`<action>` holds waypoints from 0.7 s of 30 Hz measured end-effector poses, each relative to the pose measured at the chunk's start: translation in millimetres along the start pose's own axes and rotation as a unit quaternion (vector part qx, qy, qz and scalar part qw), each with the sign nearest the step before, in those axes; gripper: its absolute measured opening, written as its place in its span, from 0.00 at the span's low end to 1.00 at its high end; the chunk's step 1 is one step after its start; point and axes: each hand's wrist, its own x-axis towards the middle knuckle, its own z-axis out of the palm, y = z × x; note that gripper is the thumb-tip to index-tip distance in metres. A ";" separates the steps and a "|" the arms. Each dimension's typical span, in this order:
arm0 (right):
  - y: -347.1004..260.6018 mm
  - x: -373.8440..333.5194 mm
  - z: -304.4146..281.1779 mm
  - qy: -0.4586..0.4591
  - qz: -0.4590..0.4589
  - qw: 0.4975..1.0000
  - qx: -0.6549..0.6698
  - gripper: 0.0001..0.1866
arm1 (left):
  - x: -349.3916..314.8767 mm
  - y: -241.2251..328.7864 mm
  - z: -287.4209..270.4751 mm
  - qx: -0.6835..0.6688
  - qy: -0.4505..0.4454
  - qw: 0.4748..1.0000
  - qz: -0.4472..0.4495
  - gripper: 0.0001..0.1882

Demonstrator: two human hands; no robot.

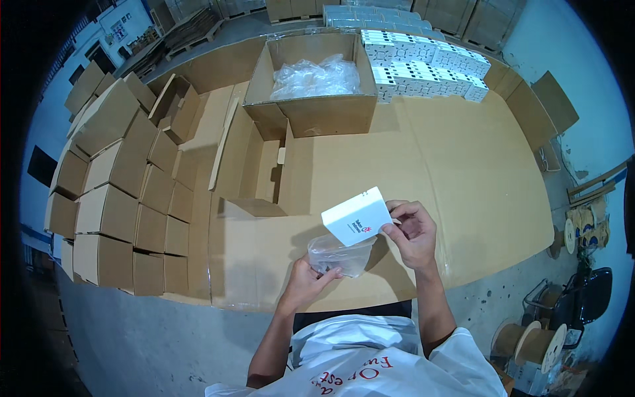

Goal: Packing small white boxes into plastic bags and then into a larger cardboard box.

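Note:
A small white box (pixel 358 217) is pinched at its right edge between the thumb and fingers of my right hand (pixel 413 233). Just below it, my left hand (pixel 309 280) grips a clear plastic bag (pixel 342 255) from its lower left side. The box's lower edge overlaps the mouth of the bag; whether part of it lies inside, I cannot tell. Both hands are above the near middle of the cardboard-covered table (pixel 486 198).
An open carton (pixel 331 116) of clear plastic bags (pixel 316 78) stands at the back, beside stacked white boxes (pixel 430 66). An open narrow carton (pixel 253 165) lies left of my hands. Stacked brown cartons (pixel 106 212) line the left side. Cable spools (pixel 529 345) and a black chair (pixel 582 298) are at right.

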 end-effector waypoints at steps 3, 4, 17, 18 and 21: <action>-3.3 -2.7 -0.9 -0.019 -0.002 1.000 -0.023 0.14 | -2.1 -1.2 -1.4 0.003 0.006 1.000 -0.003 0.20; -3.9 -3.3 -1.7 -0.027 -0.002 0.999 -0.040 0.14 | -2.4 -2.1 -1.9 0.011 0.011 1.000 -0.007 0.20; -18.1 6.0 -5.8 -0.107 -0.027 0.987 -0.118 0.14 | -2.8 -4.9 -6.6 0.012 0.008 1.000 0.004 0.24; -18.7 6.5 -5.6 -0.111 -0.025 0.985 -0.126 0.14 | -3.0 -5.3 -7.8 0.025 0.007 1.000 0.002 0.24; -20.7 7.6 -5.5 -0.117 -0.019 0.982 -0.147 0.13 | -2.9 0.9 -6.1 0.047 0.004 0.999 0.010 0.25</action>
